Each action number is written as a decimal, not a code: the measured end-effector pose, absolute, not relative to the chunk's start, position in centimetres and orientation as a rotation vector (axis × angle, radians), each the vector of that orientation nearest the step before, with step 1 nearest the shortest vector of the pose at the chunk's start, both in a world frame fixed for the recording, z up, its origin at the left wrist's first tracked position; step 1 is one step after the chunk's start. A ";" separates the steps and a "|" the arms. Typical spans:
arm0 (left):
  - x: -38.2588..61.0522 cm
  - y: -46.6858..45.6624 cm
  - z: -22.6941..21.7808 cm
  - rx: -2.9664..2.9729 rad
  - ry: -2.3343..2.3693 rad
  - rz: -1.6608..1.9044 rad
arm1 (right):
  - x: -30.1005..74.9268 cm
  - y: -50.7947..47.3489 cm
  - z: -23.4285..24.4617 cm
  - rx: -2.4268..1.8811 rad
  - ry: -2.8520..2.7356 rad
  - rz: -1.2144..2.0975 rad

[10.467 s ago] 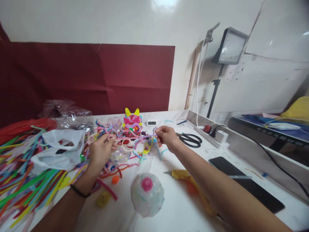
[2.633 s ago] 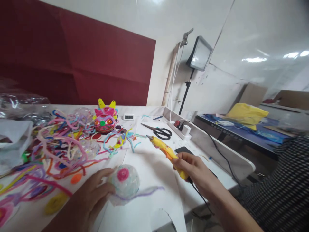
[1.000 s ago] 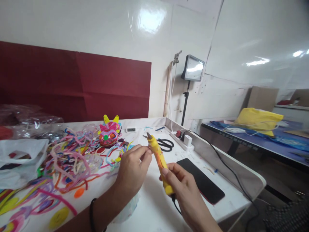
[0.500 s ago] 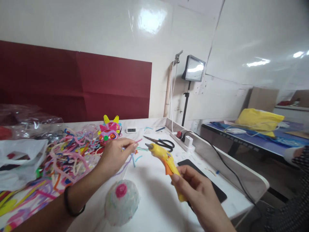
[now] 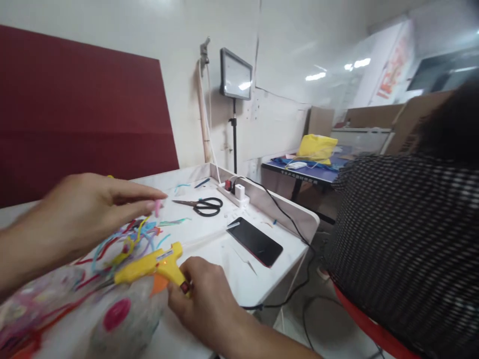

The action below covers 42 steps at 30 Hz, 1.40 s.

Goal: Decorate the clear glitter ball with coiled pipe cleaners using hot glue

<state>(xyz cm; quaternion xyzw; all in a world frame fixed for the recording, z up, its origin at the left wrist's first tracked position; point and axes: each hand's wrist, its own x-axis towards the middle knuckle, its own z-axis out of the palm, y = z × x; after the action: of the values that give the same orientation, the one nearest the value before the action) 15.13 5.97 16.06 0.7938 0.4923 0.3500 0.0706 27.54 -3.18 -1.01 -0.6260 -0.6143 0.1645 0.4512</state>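
My right hand is wrapped round the grip of a yellow glue gun, whose nozzle points left over a clear bumpy ball with a pink disc at the bottom left. My left hand hovers above the table with fingers together, pinching a small pink piece at the fingertips. Loose coloured pipe cleaners lie under the left hand.
Black scissors, a black phone and a white power strip lie on the white table. A lamp on a stand is by the wall. Another person in a checked top sits close on the right.
The view has swung right. The glue gun has turned so its nozzle points left at the ball. My left hand has lifted, still pinched. The neighbour's back fills the right side.
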 end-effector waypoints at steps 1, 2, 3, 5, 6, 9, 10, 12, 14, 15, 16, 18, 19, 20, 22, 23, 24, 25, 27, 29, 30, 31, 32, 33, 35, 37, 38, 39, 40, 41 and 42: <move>17.4 5.8 16.0 2.457 1.469 0.882 | 27.5 -3.0 -1.3 -1.570 -1.520 0.388; 19.6 5.8 15.8 2.529 1.370 0.795 | 27.5 -2.7 -1.5 -1.600 -1.535 0.365; 21.7 5.9 15.5 2.570 1.264 0.742 | 27.5 -2.5 -1.8 -1.646 -1.564 0.332; 25.4 6.7 14.6 2.581 1.080 0.653 | 27.5 -1.9 -2.2 -1.751 -1.692 0.248; 27.0 7.2 14.2 2.593 0.985 0.607 | 27.4 -1.5 -2.4 -1.776 -1.742 0.230; 30.8 8.5 12.8 2.622 0.858 0.545 | 27.1 -0.4 -3.1 -1.769 -1.841 0.165; 31.7 8.8 12.4 2.641 0.849 0.548 | 26.9 -0.1 -3.3 -1.767 -1.883 0.122; 32.9 9.0 11.6 2.682 0.842 0.539 | 26.9 0.3 -3.6 -1.782 -1.977 0.038; 33.4 9.0 10.9 2.709 0.830 0.512 | 27.7 0.1 -3.6 -1.789 -1.957 0.004; 33.4 8.9 10.5 2.717 0.823 0.497 | 28.6 -0.4 -3.5 -1.800 -1.882 -0.007; 33.3 8.9 10.2 2.722 0.817 0.490 | 29.9 -0.9 -3.2 -1.711 -1.722 -0.011; 32.8 8.8 9.6 2.730 0.807 0.499 | 32.9 -2.3 -2.6 -1.514 -1.400 -0.027; 32.5 8.7 9.4 2.736 0.799 0.511 | 34.6 -2.9 -2.2 -1.533 -1.252 -0.055; 32.2 8.6 9.1 2.742 0.788 0.525 | 36.1 -3.4 -1.8 -1.501 -1.098 -0.064; 31.6 8.3 8.8 2.754 0.758 0.547 | 38.6 -3.9 -1.1 -1.480 -0.979 -0.042; 31.4 8.2 8.7 2.758 0.744 0.554 | 39.3 -3.9 -0.8 -1.476 -0.984 -0.049; 31.1 8.0 8.6 2.760 0.731 0.559 | 39.8 -3.8 -0.5 -1.472 -1.000 -0.037; 30.9 7.8 8.5 2.760 0.721 0.562 | 40.1 -3.7 -0.4 -1.471 -1.024 -0.024; 30.5 7.5 8.4 2.756 0.707 0.567 | 40.0 -3.4 -0.2 -1.467 -1.066 0.003; 30.1 7.2 8.4 2.747 0.702 0.569 | 39.7 -3.3 -0.3 -1.468 -1.075 0.017; 29.9 7.0 8.3 2.740 0.701 0.568 | 39.6 -3.3 -0.3 -1.471 -1.073 0.025; 29.8 6.9 8.3 2.733 0.700 0.566 | 39.5 -3.4 -0.3 -1.474 -1.069 0.032; 29.6 6.8 8.4 2.724 0.701 0.564 | 39.5 -3.5 -0.4 -1.476 -1.066 0.042; 29.5 6.6 8.4 2.714 0.702 0.565 | 39.5 -3.7 -0.4 -1.478 -1.063 0.054; 29.3 6.4 8.4 2.695 0.708 0.571 | 39.5 -3.9 -0.3 -1.476 -1.063 0.085; 29.3 6.3 8.4 2.678 0.712 0.580 | 39.6 -4.2 -0.2 -1.468 -1.066 0.121; 29.3 6.2 8.3 2.670 0.711 0.582 | 39.7 -4.2 -0.2 -1.464 -1.071 0.138; 29.3 6.2 8.3 2.662 0.709 0.582 | 39.7 -4.3 -0.1 -1.461 -1.080 0.153; 29.4 6.1 8.2 2.652 0.708 0.581 | 39.8 -4.3 -0.1 -1.459 -1.088 0.165; 29.4 6.1 8.2 2.643 0.705 0.580 | 39.9 -4.2 -0.1 -1.460 -1.093 0.173; 29.4 6.1 8.1 2.631 0.704 0.577 | 40.1 -4.2 -0.2 -1.462 -1.095 0.177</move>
<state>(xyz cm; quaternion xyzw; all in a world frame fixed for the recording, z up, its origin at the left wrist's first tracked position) 29.41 6.10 8.09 0.9300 0.2487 0.2040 0.1778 40.06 -4.19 -0.19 -0.6327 -0.4739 0.0765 0.6077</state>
